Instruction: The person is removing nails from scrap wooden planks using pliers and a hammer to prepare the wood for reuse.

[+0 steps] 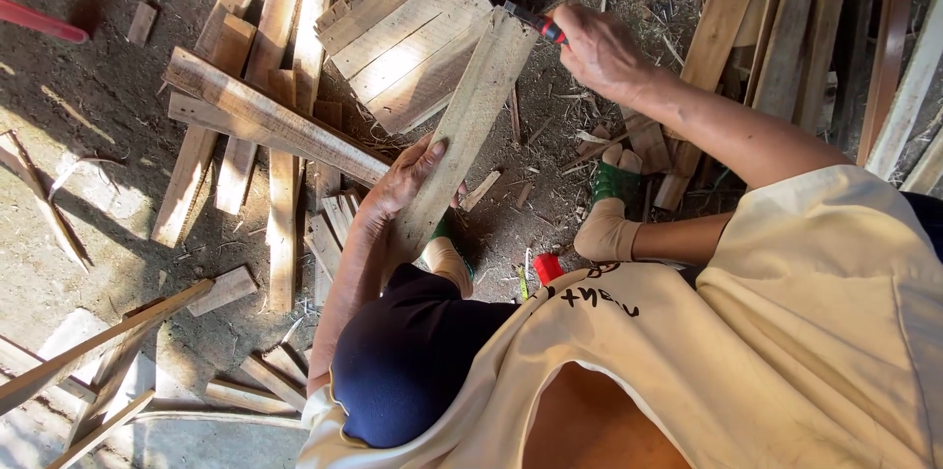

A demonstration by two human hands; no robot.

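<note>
My left hand (pixel 405 179) presses flat on the lower part of a long pale wooden plank (pixel 470 125) that slants up to the right. My right hand (pixel 599 49) is closed around a tool with a red and black handle (pixel 542 27), whose tip meets the plank's far end. The plank's near end rests by my left foot (pixel 447 258). The tool's working end is hidden behind the plank's edge.
A pallet section of nailed boards (pixel 403 32) lies under the plank's far end. Loose planks (pixel 265 125) are piled at the left, and long boards (pixel 786 27) at the right. My right foot (pixel 609 219) stands on scraps. A red object (pixel 39 22) lies at far left.
</note>
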